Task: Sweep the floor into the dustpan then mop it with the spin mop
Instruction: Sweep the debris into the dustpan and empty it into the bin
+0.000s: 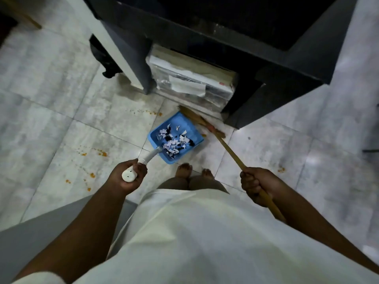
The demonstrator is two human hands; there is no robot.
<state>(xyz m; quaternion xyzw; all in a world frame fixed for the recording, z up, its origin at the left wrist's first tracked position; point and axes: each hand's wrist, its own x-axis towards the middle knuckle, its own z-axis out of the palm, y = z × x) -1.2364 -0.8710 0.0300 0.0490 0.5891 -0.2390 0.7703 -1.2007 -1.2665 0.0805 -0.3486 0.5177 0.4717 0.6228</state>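
The left hand (128,177) has its fingers wrapped round the white handle of the blue dustpan (191,130), which holds paper scraps on the floor (61,95), while the right hand (257,186) grips the broom (205,125), its bristles seemingly touching the pan's far edge.

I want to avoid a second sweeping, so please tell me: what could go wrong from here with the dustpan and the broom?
1. The blue dustpan is full of paper scraps; if the left hand tilts its handle, they may spill.
2. The broom bristles lie at the pan's rim and could flick scraps out.
3. Orange stains may smear when mopped.
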